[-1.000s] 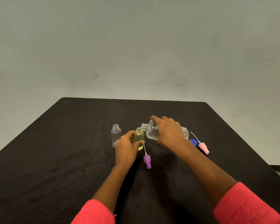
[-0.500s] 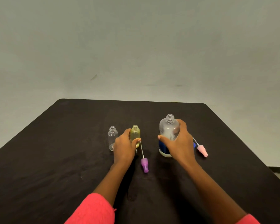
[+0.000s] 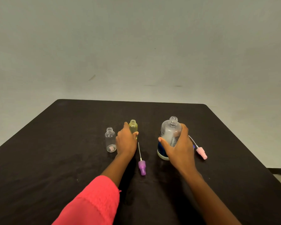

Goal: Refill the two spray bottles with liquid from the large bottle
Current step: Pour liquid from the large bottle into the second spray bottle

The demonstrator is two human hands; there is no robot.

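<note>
Sleeve point(image 3: 94, 202) in coral pink filled the near edge, and ahead of it a purple spray cap point(image 3: 142, 168) lay flat on the black table point(image 3: 55, 159), dip tube pointing away. Left hand point(image 3: 126, 142) was curled round the yellow-tinted spray bottle point(image 3: 133, 126), upright, uncapped, liquid nearly to its neck. Just left stood the clear spray bottle point(image 3: 110, 140), open-mouthed and seemingly empty, a pinkish patch at its base. Right hand point(image 3: 177, 145) wrapped the large bottle point(image 3: 169, 133), upright, capless, frosted, mostly empty, its blue-and-white label too blurred to read. Pink spray cap point(image 3: 201, 152) lay beside it on the right, tube angled back.
</note>
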